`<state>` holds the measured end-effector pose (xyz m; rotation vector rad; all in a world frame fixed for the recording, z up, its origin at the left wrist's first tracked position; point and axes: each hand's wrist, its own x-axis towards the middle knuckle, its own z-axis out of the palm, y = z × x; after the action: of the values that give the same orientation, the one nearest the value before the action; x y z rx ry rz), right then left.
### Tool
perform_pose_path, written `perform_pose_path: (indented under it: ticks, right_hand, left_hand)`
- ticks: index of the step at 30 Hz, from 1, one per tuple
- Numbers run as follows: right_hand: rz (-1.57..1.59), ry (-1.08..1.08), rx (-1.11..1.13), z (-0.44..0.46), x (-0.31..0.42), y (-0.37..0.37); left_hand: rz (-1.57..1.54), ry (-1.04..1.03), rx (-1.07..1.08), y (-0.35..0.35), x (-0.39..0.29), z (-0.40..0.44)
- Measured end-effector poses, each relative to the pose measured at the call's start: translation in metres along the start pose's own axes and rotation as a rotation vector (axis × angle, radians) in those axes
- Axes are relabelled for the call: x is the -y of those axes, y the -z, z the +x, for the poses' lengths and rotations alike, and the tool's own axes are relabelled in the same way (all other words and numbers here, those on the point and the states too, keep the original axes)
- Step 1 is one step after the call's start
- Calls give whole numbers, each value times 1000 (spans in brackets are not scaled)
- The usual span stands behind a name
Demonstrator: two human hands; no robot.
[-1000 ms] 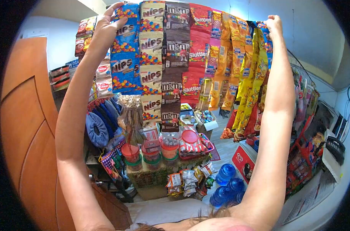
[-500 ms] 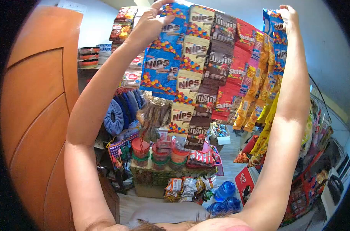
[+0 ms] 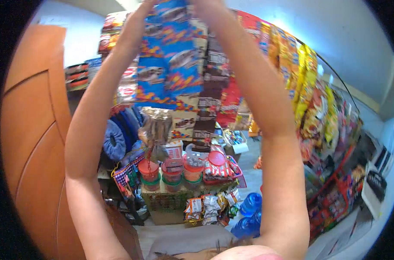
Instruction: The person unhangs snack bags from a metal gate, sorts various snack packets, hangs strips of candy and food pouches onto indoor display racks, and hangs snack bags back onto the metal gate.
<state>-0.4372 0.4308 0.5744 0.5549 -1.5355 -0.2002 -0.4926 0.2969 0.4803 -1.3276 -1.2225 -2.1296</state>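
Note:
A strip of blue Nips candy packets hangs between my raised hands, in front of other hanging packets. My right hand, blurred at the top edge, is closed at the strip's upper right side. On the other side, my left hand is beside the blue packets at the top edge; its fingers are mostly cut off or smeared. Behind the strip hang cream Nips packets, brown M&M's packets and red Skittles packets.
Yellow snack packs hang at the right. Red-lidded tubs stand on a low counter. Blue water bottles are on the floor. An orange door fills the left side; neck pillows hang near it.
My right hand has swung left with the blue Nips strip, bringing it across the hanging packets close to my left hand. The view has shifted slightly.

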Motion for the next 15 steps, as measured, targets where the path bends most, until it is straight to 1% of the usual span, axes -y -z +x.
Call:
perform_pose_path:
  ticks: [1,2,5,7,8,9,10,11,12,13,14,15]
  right_hand:
    - [399,-461,-166,-9,27,-5]
    - [609,-432,-143,-16,30,-2]
    - [446,-392,-93,-21,23,12]
    - [311,-359,-81,-32,-7,30]
    - [153,-177,-175,-41,-31,44]
    - [-78,54,-198,-58,-63,65]
    - [-143,-151,-77,-60,-79,90]
    - [-395,-92,2,-75,-127,109]
    - [-370,-325,131,-81,-138,131]
    - [-488,-290,200,-92,-148,142]
    - [-362,-453,307,-100,-165,150]
    - [-331,-429,379,-104,-177,155]
  left_hand:
    - [53,-84,45,-3,-1,1]
    - [108,-173,83,-5,-3,2]
    - [91,-60,120,0,16,16]
    - [112,-100,133,-1,14,15]
    - [118,-120,137,-1,15,14]
    - [127,-110,132,-1,16,15]
    - [137,-102,125,0,17,16]
    - [150,-95,115,0,18,18]
    - [143,-118,115,1,20,19]
    - [136,-141,116,-1,22,20]
    - [127,-163,119,-3,22,19]
    - [143,-141,113,-4,21,18]
